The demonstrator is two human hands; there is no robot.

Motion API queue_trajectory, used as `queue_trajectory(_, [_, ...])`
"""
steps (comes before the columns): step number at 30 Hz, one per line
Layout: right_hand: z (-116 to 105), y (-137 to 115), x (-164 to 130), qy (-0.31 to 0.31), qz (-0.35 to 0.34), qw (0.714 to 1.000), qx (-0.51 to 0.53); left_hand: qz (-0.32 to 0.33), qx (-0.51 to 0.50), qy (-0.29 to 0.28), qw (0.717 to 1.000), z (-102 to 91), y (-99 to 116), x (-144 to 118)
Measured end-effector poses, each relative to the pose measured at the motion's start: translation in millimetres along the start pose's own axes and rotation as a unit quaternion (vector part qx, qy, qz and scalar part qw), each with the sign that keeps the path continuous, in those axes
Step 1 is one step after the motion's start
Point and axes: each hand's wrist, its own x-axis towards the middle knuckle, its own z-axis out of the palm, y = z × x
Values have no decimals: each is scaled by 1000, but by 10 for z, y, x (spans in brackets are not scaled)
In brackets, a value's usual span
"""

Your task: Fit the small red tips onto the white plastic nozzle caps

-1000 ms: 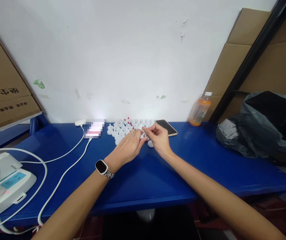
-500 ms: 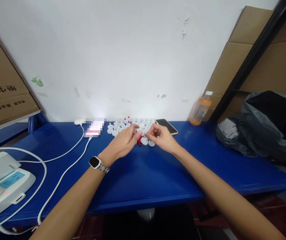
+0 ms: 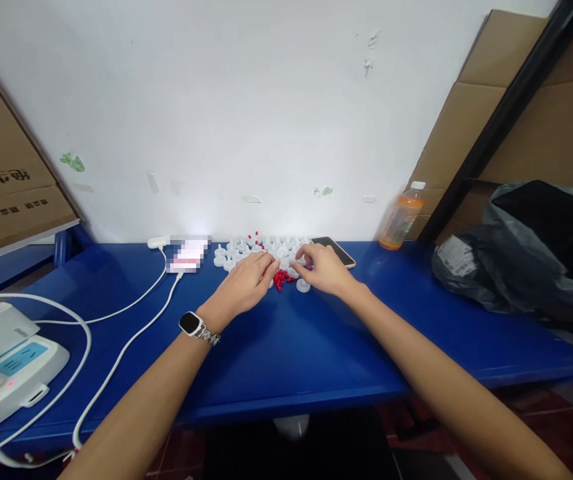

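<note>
The left hand is lying palm down on the blue table, fingers loosely curled, fingertips touching a small heap of red pieces; whether it is pinching one I cannot tell. The right hand is resting just beside that heap, its fingers bent over a cluster of white caps near the wall; its grip is hidden too. One white cap is sitting apart by the right hand. A phone is lying behind the right hand, an orange bottle is standing further right, and white cables are trailing on the left
</note>
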Motion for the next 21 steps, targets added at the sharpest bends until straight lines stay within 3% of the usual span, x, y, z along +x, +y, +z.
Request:
queue_trajectory(3, [97,-36,140,4,-10,998,-63,-4,2,5,1000,15,-34,2])
queue_trajectory(7, [206,-63,340,-45,-13,995,-83,-14,-1,13,1000,-9,-57,-23])
queue_trajectory(10, [207,-96,390,-36,-3,999,-35,-11,5,29,1000,-36,-53,-46])
queue_trajectory(15, [99,-228,203,62,21,987,145,9,31,79,996,-19,-30,-57])
queue_trajectory(18, [73,-316,34,45,21,971,233,10,9,22,1000,10,-50,-59])
queue_trajectory(21, [99,-362,-95,38,9,983,181,19,-5,-25,999,-3,-98,-63])
